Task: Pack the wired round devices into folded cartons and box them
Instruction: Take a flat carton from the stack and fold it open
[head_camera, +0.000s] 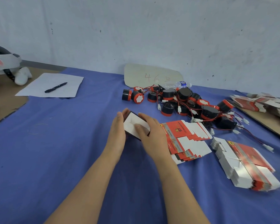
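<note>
The left hand (118, 131) is pressed flat against the left side of a small carton (135, 125), fingers together and pointing away from the person. The right hand (149, 131) covers the carton's right side, its thumb lying across the white end panel. Between them the two hands clamp the carton just above the blue-covered bench (63, 143). The white end faces up toward the camera; whether its flaps are tucked cannot be told, nor whether a device is already inside.

Just right of the right hand lies a fanned stack of flat red-and-white cartons (184, 138), and a second stack (247, 165) sits further right, nearer the person. Beyond them, toward the wall, is the heap of black-and-red round devices (184, 102), their red wires and white plugs tangled together. A clear water bottle (178, 85) lies behind the heap, in front of a piece of card marked "46" (152, 76). A pen (55, 87) rests on a sheet of paper (52, 85) far left.

The likely trouble is squeezing too hard: the thin board could buckle or a flap crease wrongly. When a device is drawn from the heap, the knotted wires may drag neighbours along or off the bench.
</note>
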Motion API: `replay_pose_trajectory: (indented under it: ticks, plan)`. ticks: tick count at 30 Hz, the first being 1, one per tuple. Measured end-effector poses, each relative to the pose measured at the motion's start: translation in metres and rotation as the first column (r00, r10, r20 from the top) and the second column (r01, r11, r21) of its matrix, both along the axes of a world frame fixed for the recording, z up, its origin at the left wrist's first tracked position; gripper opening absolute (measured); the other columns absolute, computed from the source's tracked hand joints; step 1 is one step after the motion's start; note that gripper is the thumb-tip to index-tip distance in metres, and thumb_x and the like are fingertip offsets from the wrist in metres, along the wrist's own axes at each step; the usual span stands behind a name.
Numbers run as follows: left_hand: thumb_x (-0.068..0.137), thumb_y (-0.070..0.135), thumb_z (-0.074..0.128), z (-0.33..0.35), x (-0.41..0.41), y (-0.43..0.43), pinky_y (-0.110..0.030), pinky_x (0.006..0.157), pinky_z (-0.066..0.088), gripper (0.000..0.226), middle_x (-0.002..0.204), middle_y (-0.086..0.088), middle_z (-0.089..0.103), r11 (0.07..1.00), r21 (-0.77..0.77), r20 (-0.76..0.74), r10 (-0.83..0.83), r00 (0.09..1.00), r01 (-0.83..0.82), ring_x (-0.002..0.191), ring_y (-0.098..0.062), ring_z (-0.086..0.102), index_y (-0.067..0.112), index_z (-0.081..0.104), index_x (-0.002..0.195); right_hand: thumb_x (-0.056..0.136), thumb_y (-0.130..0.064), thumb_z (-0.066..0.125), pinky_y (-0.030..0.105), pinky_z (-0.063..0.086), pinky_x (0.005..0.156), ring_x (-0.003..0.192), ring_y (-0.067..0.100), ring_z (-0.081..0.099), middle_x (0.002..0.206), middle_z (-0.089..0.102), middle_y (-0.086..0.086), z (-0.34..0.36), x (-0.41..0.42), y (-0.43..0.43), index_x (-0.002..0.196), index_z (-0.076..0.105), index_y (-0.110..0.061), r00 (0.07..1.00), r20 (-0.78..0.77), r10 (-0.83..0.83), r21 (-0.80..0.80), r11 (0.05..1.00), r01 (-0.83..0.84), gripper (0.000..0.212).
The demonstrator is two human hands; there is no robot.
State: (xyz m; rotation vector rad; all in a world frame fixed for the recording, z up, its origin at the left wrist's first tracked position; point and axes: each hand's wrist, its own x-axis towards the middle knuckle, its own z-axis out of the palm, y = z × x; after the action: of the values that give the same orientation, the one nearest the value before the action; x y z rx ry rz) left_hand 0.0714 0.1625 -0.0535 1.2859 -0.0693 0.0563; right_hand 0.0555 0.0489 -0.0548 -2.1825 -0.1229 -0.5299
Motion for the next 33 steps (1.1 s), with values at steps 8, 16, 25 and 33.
replay_pose_trajectory:
  ticks: [8, 16, 25, 33]
  plan:
    - [0.087, 0.051, 0.059, -0.007, 0.008, 0.013, -0.026, 0.093, 0.046, 0.052, 0.133, -0.001, 0.051, 0.919, 0.325, 0.11, 0.197, 0.974, -0.222, 0.119, -0.011, 0.052, 0.026, 0.052, 0.133, 0.097, -0.013, 0.053, 0.02, 0.046, 0.094, 0.115, 0.002, 0.05, 0.126, 0.052, -0.002, 0.006, -0.003, 0.008, 0.106, 0.068, -0.015, 0.993, 0.111, 0.048, 0.258, 0.963, -0.076, 0.018]
    - [0.095, 0.017, 0.055, -0.015, 0.006, 0.011, -0.032, 0.109, 0.036, 0.062, 0.14, 0.005, 0.045, 0.793, 0.604, 0.279, -0.118, 0.953, -0.078, 0.126, -0.008, 0.044, 0.028, 0.025, 0.149, 0.096, -0.006, 0.05, 0.011, 0.045, 0.079, 0.107, 0.013, 0.057, 0.122, 0.049, -0.006, -0.005, 0.007, -0.001, 0.131, 0.045, -0.017, 0.989, -0.096, -0.116, 0.427, 0.893, 0.146, 0.038]
    - [0.101, 0.026, 0.039, -0.021, 0.012, 0.013, -0.008, 0.078, 0.035, 0.027, 0.125, 0.0, 0.051, 0.788, 0.588, 0.223, 0.058, 0.973, -0.182, 0.108, -0.01, 0.05, 0.018, 0.055, 0.122, 0.093, -0.013, 0.059, 0.007, 0.041, 0.088, 0.115, 0.012, 0.052, 0.129, 0.05, 0.0, -0.013, 0.006, 0.003, 0.127, 0.057, -0.017, 0.998, -0.056, 0.018, 0.207, 0.978, -0.006, 0.035]
    - [0.096, 0.005, 0.04, -0.021, 0.012, 0.011, -0.017, 0.068, 0.041, 0.029, 0.114, 0.005, 0.047, 0.848, 0.496, 0.106, 0.153, 0.983, -0.185, 0.091, -0.009, 0.052, 0.021, 0.036, 0.12, 0.093, -0.041, 0.056, 0.017, 0.032, 0.066, 0.091, 0.005, 0.054, 0.14, 0.042, -0.009, -0.018, 0.004, 0.008, 0.078, 0.07, -0.01, 0.991, -0.078, -0.106, -0.174, 0.98, 0.091, 0.037]
